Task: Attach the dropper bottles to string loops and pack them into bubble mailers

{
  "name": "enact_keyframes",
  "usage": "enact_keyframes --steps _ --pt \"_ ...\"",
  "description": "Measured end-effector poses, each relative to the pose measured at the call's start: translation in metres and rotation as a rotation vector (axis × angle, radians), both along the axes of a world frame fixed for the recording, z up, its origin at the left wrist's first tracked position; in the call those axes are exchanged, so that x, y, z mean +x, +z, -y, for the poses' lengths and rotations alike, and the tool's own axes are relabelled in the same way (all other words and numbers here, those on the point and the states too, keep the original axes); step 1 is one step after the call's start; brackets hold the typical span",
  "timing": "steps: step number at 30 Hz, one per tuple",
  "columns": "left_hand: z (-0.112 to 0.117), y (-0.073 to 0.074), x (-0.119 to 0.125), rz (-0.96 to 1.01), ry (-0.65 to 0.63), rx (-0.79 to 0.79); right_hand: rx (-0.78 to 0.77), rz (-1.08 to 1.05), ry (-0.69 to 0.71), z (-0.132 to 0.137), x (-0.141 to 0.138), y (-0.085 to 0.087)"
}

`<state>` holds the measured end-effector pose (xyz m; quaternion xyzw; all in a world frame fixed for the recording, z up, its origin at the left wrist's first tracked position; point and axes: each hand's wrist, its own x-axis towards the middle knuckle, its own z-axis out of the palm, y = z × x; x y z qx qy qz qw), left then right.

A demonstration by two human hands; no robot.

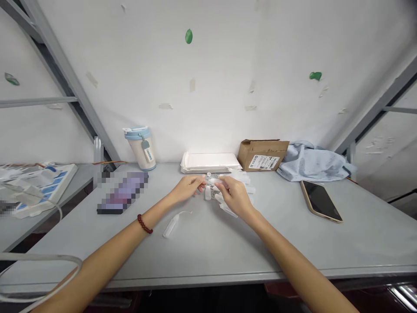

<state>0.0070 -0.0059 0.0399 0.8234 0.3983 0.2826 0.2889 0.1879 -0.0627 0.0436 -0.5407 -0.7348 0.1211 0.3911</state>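
Both my hands meet over the middle of the grey table [208, 243]. My left hand [188, 188] and my right hand [235, 196] pinch the two ends of a small clear plastic piece [213, 181] between the fingertips. Under and beside my right hand lies a loose pile of similar clear plastic pieces [245, 182]. One finished-looking white piece with a thin loop [172, 224] lies alone on the table near my left forearm. A dark red bead bracelet [144, 224] sits on my left wrist.
A stack of white trays [210, 161] stands against the wall, with a lidded cup [140, 148] to its left and a cardboard box [262, 154] and blue cloth [312, 161] to its right. A phone [321, 201] lies at right, a dark blurred object [123, 193] at left.
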Motion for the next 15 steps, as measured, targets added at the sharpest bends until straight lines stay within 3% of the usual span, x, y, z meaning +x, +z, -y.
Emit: enact_keyframes --steps 7,11,15 --pt "-0.056 -0.011 0.02 -0.163 -0.084 0.197 0.105 0.309 -0.157 -0.009 0.01 -0.007" --pt "-0.066 -0.017 0.023 -0.246 -0.113 0.203 0.093 0.459 -0.161 -0.009 0.008 -0.012" --pt "-0.063 -0.016 0.014 -0.263 -0.06 0.186 0.09 0.536 -0.138 -0.01 0.009 -0.015"
